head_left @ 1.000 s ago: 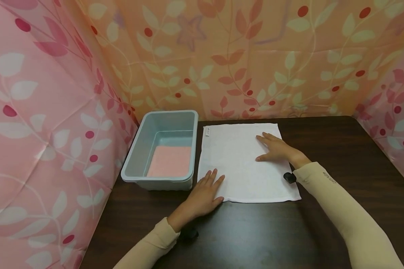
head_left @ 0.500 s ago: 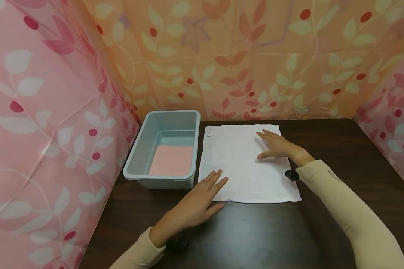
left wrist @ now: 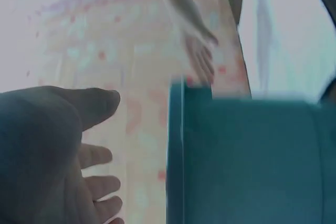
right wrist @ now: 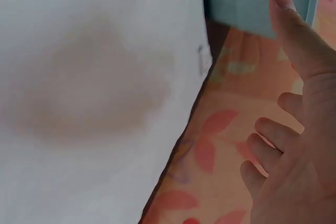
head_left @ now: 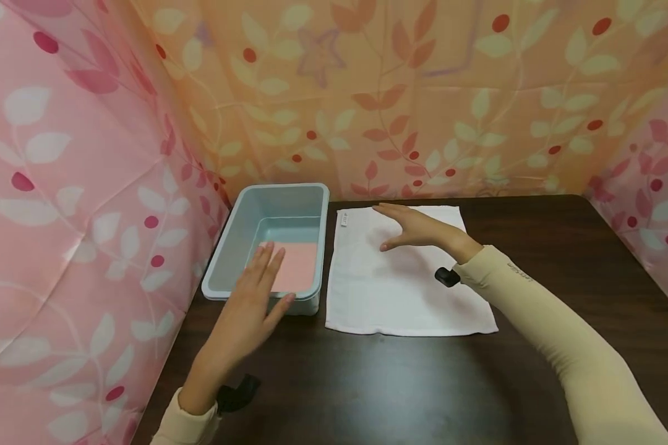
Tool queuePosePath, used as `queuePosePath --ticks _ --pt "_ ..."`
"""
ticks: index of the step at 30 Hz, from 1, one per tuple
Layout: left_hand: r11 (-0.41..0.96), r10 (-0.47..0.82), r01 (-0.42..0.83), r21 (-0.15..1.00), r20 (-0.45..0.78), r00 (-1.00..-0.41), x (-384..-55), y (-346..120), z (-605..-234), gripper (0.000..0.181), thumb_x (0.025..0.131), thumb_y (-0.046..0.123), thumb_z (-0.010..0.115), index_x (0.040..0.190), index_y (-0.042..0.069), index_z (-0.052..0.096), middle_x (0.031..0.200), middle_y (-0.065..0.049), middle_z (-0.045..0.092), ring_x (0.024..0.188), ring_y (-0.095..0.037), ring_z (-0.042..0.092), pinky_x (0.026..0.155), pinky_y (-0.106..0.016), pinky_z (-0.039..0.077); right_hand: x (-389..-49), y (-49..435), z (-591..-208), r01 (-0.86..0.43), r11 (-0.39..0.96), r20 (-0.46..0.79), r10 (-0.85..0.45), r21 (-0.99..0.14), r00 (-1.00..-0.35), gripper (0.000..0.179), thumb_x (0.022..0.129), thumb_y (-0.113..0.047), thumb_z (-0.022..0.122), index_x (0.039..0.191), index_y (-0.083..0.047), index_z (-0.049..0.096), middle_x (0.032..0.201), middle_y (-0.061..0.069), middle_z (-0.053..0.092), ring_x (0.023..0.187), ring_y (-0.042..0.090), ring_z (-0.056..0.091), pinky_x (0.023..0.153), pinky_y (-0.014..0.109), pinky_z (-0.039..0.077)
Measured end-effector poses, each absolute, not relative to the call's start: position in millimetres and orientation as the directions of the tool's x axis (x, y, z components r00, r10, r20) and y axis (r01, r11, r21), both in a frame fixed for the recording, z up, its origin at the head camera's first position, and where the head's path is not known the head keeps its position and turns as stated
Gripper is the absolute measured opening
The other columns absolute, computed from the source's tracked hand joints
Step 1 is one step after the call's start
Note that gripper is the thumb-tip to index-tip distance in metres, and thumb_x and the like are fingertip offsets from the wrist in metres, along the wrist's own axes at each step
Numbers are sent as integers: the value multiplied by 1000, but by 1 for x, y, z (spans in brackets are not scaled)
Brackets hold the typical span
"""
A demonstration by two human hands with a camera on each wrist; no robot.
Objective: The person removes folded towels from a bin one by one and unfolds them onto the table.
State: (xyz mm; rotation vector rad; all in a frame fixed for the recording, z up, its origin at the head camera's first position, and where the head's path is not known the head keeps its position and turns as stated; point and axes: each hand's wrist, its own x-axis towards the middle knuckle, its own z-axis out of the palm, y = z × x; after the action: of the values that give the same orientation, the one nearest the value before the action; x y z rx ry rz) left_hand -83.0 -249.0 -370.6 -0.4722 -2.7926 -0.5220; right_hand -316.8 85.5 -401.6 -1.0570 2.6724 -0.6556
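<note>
A white cloth (head_left: 401,290) with a small tag at its far left corner lies spread flat on the dark table. Left of it stands a pale blue-green plastic basin (head_left: 214,281), with a flat pink piece (head_left: 300,266) on its floor, perhaps a folded cloth. My left hand (head_left: 245,309), fingers straight and thumb apart, hovers over the basin's near rim and holds nothing. Above the far part of the white cloth hangs my right hand (head_left: 417,227), fingers stretched toward the left, also holding nothing. In the right wrist view a soft shadow falls on the cloth below it.
The dark wooden table (head_left: 378,389) runs up to an orange floral curtain (head_left: 401,123) at the back. A pink floral curtain (head_left: 89,216) closes the left side, close to the basin. Another pink curtain (head_left: 657,154) hangs at the right.
My left hand has lifted off the white cloth and moved left to above the basin's near rim. My right hand has risen from the cloth and shifted left. Cloth and basin look unmoved.
</note>
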Motion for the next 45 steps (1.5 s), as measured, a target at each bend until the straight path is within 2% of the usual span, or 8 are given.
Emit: queuePosePath --ticks 7,12,17,23,26,32,36,45 --pt "921 65 168 351 288 -956 -84 -297 -373 83 94 33 66 157 2 21 164 -26 18 152 -46 15 116 -69 20 -319 30 -381 -643 538 54 -743 -546 -667 96 78 -46 81 155 -15 33 160 4 37 148 25 34 123 45 28" --pt "934 -13 74 350 240 -971 -80 -318 -376 88 94 37 64 155 -7 18 162 -31 13 151 -51 11 113 -72 21 -322 -6 -362 -650 509 81 -749 -564 -657 91 79 -50 80 154 -21 37 157 -4 43 145 17 41 120 40 34" --pt "939 -64 8 344 196 -978 -72 -331 -380 89 96 42 60 150 -16 18 157 -39 16 148 -55 14 113 -72 21 -325 -39 -342 -624 492 63 -753 -607 -655 86 81 -49 78 153 -23 39 154 -3 48 136 19 52 113 37 41" --pt "928 -98 -44 370 130 -987 -68 -335 -380 87 99 46 54 151 -15 20 158 -38 16 148 -54 14 115 -70 18 -331 -72 -331 -609 441 68 -771 -659 -633 82 84 -41 78 152 -15 40 149 6 54 140 18 49 116 36 39" --pt "929 -98 -42 368 136 -986 -67 -333 -381 86 99 46 54 150 -14 21 158 -38 17 147 -55 16 116 -69 18 -334 -85 -331 -604 432 72 -772 -669 -631 80 84 -39 78 152 -16 41 148 7 54 139 18 51 116 36 39" --pt "932 -82 -11 361 183 -980 -66 -326 -385 83 99 45 53 150 -14 25 158 -37 20 147 -54 18 116 -67 20 -335 -106 -332 -531 404 64 -749 -745 -660 76 85 -32 78 150 -13 44 149 7 53 134 20 55 110 32 45" --pt "933 -75 -2 359 189 -979 -65 -323 -384 81 100 44 52 150 -13 25 158 -35 20 148 -53 18 116 -67 20 -332 -118 -332 -453 396 38 -719 -799 -694 75 86 -34 78 149 -14 45 148 5 54 134 18 55 109 31 46" --pt "929 -117 -46 366 174 -978 -62 -319 -382 79 101 45 51 151 -11 27 159 -33 22 149 -51 18 118 -66 18 -323 -142 -345 -346 336 27 -682 -876 -731 69 88 -31 75 147 -8 48 144 12 57 134 22 55 108 33 47"
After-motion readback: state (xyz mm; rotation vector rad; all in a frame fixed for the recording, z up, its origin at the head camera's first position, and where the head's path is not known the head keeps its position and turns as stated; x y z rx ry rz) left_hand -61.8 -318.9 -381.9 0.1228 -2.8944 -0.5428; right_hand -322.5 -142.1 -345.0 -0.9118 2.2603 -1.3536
